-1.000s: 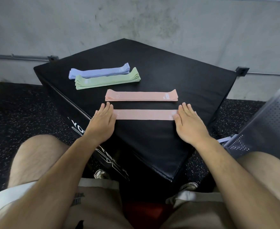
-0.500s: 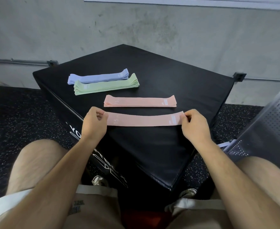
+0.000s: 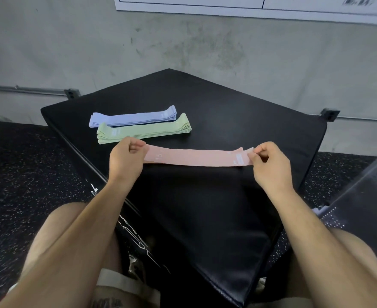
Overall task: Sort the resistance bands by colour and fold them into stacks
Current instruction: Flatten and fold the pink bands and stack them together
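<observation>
Pinching a pink band (image 3: 194,157) by its ends, the left hand (image 3: 125,162) and right hand (image 3: 270,166) hold it above the black box (image 3: 238,121); a green stack (image 3: 143,132) and a blue stack (image 3: 134,117) lie on the box's far-left part.

Pink band (image 3: 196,157), green stack (image 3: 144,131), lilac stack (image 3: 133,116), black box (image 3: 227,121), white-speckled floor (image 3: 27,165).

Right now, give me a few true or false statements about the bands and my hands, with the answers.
1. The left hand and the right hand each pinch one end of the pink band. True.
2. The green stack lies farther from the person than the purple stack. False: the green stack is the nearer one.
3. The pink band is folded in half. False: it is held out at full length between the hands.
4. Both stacks lie on the black box. True.
</observation>
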